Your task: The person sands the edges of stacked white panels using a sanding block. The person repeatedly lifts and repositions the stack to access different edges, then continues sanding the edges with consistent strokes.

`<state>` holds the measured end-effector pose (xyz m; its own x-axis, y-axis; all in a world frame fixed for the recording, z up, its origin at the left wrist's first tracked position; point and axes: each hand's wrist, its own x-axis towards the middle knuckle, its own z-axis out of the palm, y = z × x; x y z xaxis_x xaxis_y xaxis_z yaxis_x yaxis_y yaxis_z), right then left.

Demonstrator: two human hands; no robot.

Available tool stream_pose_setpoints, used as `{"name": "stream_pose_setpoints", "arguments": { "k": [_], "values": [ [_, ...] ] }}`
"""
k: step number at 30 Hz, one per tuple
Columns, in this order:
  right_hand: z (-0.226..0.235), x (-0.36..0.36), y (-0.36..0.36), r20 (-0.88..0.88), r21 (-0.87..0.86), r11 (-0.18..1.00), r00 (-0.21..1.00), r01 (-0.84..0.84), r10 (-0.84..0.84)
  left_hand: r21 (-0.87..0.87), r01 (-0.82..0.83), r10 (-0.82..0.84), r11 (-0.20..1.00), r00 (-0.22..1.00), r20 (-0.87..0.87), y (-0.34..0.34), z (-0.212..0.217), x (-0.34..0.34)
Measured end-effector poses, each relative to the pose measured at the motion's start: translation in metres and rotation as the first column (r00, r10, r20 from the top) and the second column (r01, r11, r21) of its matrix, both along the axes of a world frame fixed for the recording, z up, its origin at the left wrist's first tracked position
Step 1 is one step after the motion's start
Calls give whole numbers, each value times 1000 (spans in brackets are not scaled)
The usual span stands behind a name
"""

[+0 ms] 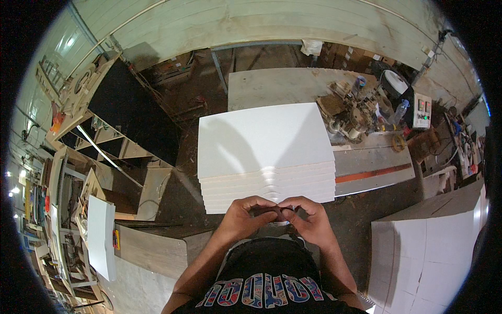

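Note:
A stack of white panels [264, 137] lies in front of me, its near edges stepped like stairs. Just at its near edge, close to my body, my left hand [248, 215] and my right hand [306, 217] meet, thumbs and fingertips pinched together. Between the fingertips there may be something small, but the fingers hide it and I cannot make it out. A shadow falls across the top panel.
Behind the stack stands a workbench [272, 83] with a cluttered machine [353, 112] and a control box [421, 111]. White blocks or panels [418, 261] are piled at the right. On the left are a dark-sided wooden unit [136, 110] and a narrow white board [100, 235].

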<state>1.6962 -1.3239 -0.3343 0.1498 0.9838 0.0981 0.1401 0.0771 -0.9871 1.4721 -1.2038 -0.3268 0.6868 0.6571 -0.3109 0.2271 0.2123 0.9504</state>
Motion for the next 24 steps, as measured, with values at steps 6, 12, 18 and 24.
{"name": "stream_pose_setpoints", "arguments": {
  "k": [6, 12, 18, 24],
  "values": [
    [6, -1, 1, -22, -60, 998, 1000, -21, 20, -62, 26, -28, 998, 999, -42, 4, 14, -1],
    [3, -14, 13, -135, -112, 989, 984, 101, -115, 9, -53, 53, 999, 975, -218, 0, 19, 6],
    [-14, -40, 19, -422, -1, 997, 903, 83, -76, -100, -277, 286, 956, 955, 83, -5, -3, 12],
    [-28, -38, 23, -380, -61, 980, 904, 188, -197, -33, -294, 296, 955, 952, 83, -8, -17, 12]
  ]
}}
